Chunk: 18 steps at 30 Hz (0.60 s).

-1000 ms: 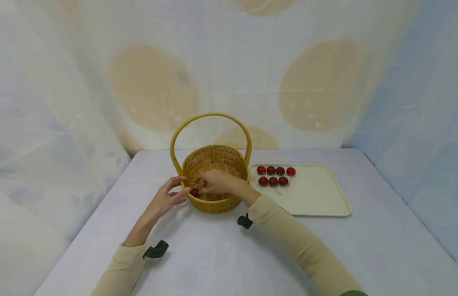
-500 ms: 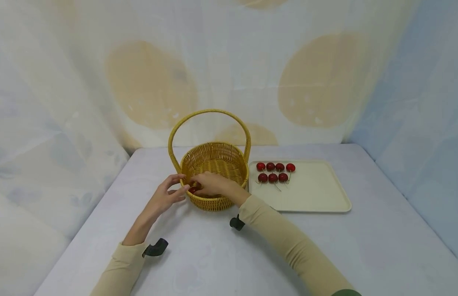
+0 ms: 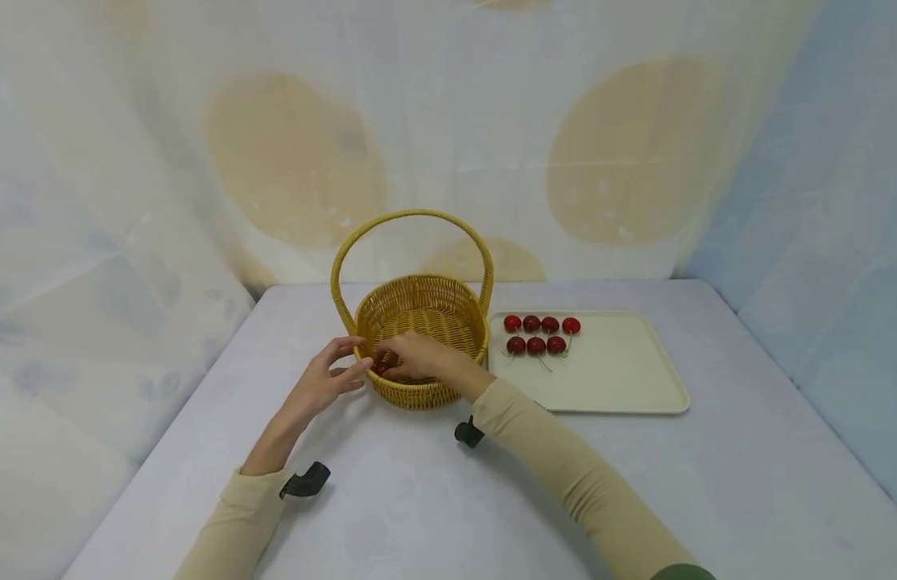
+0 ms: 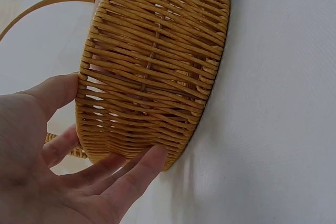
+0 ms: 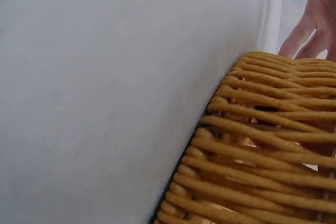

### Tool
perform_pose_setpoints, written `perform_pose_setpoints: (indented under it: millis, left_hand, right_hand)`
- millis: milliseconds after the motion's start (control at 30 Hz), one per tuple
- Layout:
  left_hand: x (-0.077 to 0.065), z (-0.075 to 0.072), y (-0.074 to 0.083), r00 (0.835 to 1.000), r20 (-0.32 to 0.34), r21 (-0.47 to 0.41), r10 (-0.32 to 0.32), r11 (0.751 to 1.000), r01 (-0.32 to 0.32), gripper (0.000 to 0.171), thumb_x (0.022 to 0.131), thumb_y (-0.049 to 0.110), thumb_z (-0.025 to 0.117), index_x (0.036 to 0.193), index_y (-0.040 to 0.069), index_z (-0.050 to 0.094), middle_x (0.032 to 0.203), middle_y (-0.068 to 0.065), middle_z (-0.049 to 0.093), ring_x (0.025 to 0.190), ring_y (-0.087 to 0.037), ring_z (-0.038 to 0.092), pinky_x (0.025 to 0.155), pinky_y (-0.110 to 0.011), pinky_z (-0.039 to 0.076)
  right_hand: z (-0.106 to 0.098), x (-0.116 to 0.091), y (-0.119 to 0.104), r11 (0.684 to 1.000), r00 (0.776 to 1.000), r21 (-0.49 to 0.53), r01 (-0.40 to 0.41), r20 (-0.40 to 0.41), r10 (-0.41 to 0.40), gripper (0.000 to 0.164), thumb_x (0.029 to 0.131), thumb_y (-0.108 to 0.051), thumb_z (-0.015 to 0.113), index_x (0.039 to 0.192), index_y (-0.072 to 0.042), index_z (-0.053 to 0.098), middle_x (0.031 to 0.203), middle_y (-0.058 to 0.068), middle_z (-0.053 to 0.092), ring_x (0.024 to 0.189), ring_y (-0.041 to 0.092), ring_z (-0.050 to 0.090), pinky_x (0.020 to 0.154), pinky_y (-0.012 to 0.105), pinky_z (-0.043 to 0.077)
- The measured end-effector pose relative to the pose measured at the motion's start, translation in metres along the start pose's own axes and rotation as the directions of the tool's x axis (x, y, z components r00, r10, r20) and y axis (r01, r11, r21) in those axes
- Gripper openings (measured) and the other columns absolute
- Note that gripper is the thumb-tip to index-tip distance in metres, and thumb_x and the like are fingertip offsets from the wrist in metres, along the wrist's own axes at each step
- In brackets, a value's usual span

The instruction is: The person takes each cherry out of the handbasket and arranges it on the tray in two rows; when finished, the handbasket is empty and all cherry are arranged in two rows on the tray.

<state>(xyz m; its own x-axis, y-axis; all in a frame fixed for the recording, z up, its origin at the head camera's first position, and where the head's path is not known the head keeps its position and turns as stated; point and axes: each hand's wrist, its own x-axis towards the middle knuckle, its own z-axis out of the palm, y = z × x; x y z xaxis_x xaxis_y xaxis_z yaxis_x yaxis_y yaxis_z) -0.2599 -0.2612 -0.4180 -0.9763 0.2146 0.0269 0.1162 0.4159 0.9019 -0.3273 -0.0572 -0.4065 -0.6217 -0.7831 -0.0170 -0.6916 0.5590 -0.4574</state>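
Note:
A round yellow-brown wicker basket (image 3: 419, 396) with a tall hoop handle stands on the table. My left hand (image 3: 325, 383) holds its left side, thumb at the rim and fingers curved against the outer wall, as the left wrist view shows. Inside the basket, by its left wall, lies a dark red cherry (image 3: 379, 369), partly covered. Reaching in over the front right rim, my right hand (image 3: 419, 356) has its thumb and fingers around this cherry; the fingertips are partly hidden. In the right wrist view, the basket's wall (image 5: 262, 161) blocks sight of them.
A cream rectangular tray (image 3: 622, 362) stands right of the basket, close to it. Several stemmed cherries (image 3: 536, 345) lie in two rows on its left part. Patterned curtains (image 3: 448, 121) enclose the table (image 3: 390, 499) at the back and sides.
My right hand has gone down and left inside the basket, closing in on the cherry, then shifted very slightly. The left hand stays on the basket. The head view has tilted a little.

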Motion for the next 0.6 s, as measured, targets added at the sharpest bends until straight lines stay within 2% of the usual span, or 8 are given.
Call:
perform_pose_setpoints:
  millis: [167,433,600]
  left_hand:
    - [-0.001,-0.001,0.003,1.000,0.007,-0.007,-0.007,1.000,0.007,0.062,0.096,0.038,0.062,0.146,0.012,0.037,0.152,-0.023,0.035,0.120,-0.044,0.059,0.090,-0.044,0.059]
    - [-0.001,0.000,0.004,1.000,0.014,-0.012,-0.011,1.000,0.011,0.063,0.096,0.036,0.062,0.147,0.010,0.035,0.153,-0.024,0.034,0.121,-0.045,0.058,0.092,-0.050,0.057]
    - [-0.005,0.000,0.008,1.000,0.014,-0.007,-0.008,1.000,0.008,0.061,0.097,0.036,0.062,0.146,0.010,0.037,0.152,-0.025,0.034,0.120,-0.045,0.058,0.093,-0.052,0.056]
  right_hand:
    - [-0.002,-0.002,0.001,1.000,1.000,-0.025,-0.016,-0.016,0.015,0.033,0.094,-0.024,0.067,0.125,-0.014,0.064,0.116,-0.001,0.070,0.104,0.012,0.066,0.089,0.023,0.056]
    - [-0.007,-0.006,0.001,0.998,0.997,-0.056,0.015,-0.073,-0.019,0.031,0.095,-0.027,0.066,0.123,-0.014,0.066,0.112,0.000,0.072,0.099,0.012,0.068,0.084,0.023,0.057]
    - [-0.014,-0.012,0.001,0.999,0.995,-0.052,0.008,-0.101,-0.013,0.029,0.095,-0.029,0.066,0.120,-0.015,0.067,0.109,0.000,0.072,0.098,0.013,0.068,0.084,0.024,0.056]
